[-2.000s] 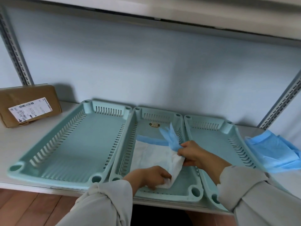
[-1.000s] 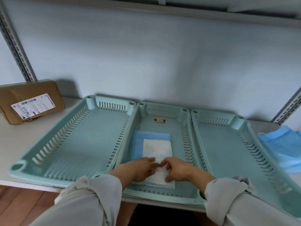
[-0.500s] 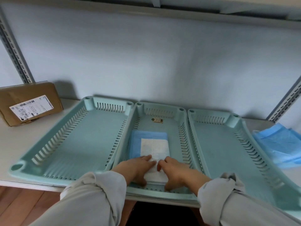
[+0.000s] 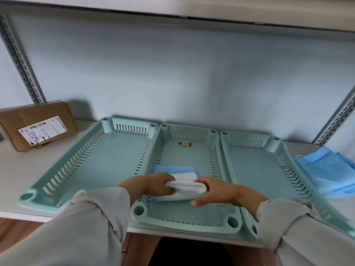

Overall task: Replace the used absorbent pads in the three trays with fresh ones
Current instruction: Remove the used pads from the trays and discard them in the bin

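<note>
Three pale green slotted trays stand side by side on the white shelf: left tray (image 4: 80, 169), middle tray (image 4: 184, 225), right tray (image 4: 269, 169). A folded absorbent pad (image 4: 184, 186), white with a blue backing, lies in the near half of the middle tray. My left hand (image 4: 155, 184) grips the pad's left end and lifts its white fold. At the pad's right end my right hand (image 4: 211, 191) holds it with curled fingers, the thumb pointing down. The left and right trays hold no pad.
A pile of blue pads (image 4: 328, 171) lies on the shelf right of the trays. At the far left stands a brown cardboard parcel (image 4: 36, 124) with a white label. A small tag (image 4: 185, 144) sits on the middle tray's floor. Slotted uprights (image 4: 21, 60) flank the shelf.
The pad was unfolded a moment ago, then pressed flat by both hands. Now both hands grip its near part and fold it up into a thicker bundle.
</note>
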Available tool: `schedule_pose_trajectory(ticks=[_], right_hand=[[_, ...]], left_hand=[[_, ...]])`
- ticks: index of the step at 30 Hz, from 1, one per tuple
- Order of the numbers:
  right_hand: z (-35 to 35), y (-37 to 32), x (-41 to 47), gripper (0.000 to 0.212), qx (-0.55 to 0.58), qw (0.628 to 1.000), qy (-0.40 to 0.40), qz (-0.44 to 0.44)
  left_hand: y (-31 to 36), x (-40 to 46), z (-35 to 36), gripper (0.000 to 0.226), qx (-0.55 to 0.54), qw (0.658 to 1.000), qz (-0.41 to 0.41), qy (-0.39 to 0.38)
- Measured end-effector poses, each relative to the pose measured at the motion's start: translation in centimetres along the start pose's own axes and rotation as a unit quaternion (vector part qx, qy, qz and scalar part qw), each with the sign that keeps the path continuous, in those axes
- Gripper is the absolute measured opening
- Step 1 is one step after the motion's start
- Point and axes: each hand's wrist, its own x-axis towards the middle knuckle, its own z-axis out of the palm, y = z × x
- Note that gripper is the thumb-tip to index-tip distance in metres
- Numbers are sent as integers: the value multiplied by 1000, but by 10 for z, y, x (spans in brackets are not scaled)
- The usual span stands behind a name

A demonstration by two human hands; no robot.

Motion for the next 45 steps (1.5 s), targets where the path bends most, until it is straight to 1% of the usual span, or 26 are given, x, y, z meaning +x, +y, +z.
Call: schedule_pose_trajectory(ticks=[2, 5, 6, 8, 10, 13, 16, 18, 20, 21, 22, 23, 24, 25, 26, 27, 28, 29, 30, 31, 34, 36, 39, 41, 43, 45], right_hand=[[-2, 11, 1, 27, -37, 999, 24, 9], [0, 19, 8, 9, 21, 992, 122, 6], [1, 20, 11, 10, 47, 988, 145, 1], [3, 21, 21, 22, 68, 985, 161, 10], [7, 25, 36, 24, 43, 982, 180, 42], [9, 31, 58, 20, -19, 971, 216, 102], [11, 32, 72, 14, -46, 963, 225, 141], [11, 35, 78, 15, -62, 961, 225, 151], [12, 36, 83, 19, -55, 958, 230, 160], [13, 36, 84, 23, -56, 956, 235, 166], [13, 33, 83, 26, -79, 950, 252, 164], [12, 29, 81, 26, -125, 939, 283, 151], [12, 25, 78, 24, -177, 922, 325, 117], [12, 21, 76, 22, -216, 906, 359, 64], [11, 18, 75, 20, -234, 900, 368, 6], [11, 15, 74, 19, -243, 906, 344, -39], [12, 16, 74, 20, -244, 920, 299, -71], [13, 18, 75, 24, -244, 935, 245, -81], [15, 22, 78, 28, -240, 948, 198, -69], [15, 28, 81, 31, -227, 956, 176, -52], [15, 35, 87, 31, -135, 967, 217, -3], [14, 36, 89, 34, -103, 965, 241, 28], [16, 33, 90, 41, -168, 951, 252, 67], [17, 31, 90, 57, -188, 944, 249, 105], [14, 29, 88, 67, -162, 944, 247, 148], [11, 29, 86, 61, -118, 946, 244, 178]], left_hand=[[-5, 0, -5, 30, -83, 996, -9, 34], [-5, 5, -2, 35, -153, 981, -60, 105], [-6, 8, 0, 35, -176, 972, -82, 129], [-8, 15, 6, 36, -205, 956, -125, 167], [-10, 23, 9, 40, -203, 948, -160, 187], [-12, 33, 11, 46, -186, 940, -194, 212], [-14, 40, 18, 58, -126, 949, -191, 218], [-10, 42, 22, 68, -12, 958, -179, 222], [-5, 43, 25, 63, 128, 952, -109, 255], [-3, 46, 26, 56, 177, 949, -57, 253], [-1, 47, 27, 47, 201, 952, -18, 230], [1, 49, 29, 41, 198, 960, -8, 200], [1, 51, 30, 36, 179, 968, -20, 173], [1, 52, 30, 34, 157, 975, -36, 150], [-1, 54, 31, 34, 139, 979, -44, 140], [-4, 55, 31, 37, 133, 981, -44, 132], [-6, 57, 32, 42, 132, 983, -42, 119], [-9, 58, 31, 47, 128, 985, -40, 105], [-11, 60, 31, 52, 123, 987, -42, 90], [-13, 61, 31, 57, 118, 989, -46, 75], [-16, 62, 27, 68, 100, 991, -80, 40], [-18, 62, 23, 75, 99, 989, -101, 30], [-20, 64, 19, 77, 103, 988, -112, 37], [-20, 65, 19, 76, 102, 987, -114, 37], [-18, 66, 17, 76, 97, 988, -116, 35], [-17, 66, 16, 76, 86, 988, -122, 36]])
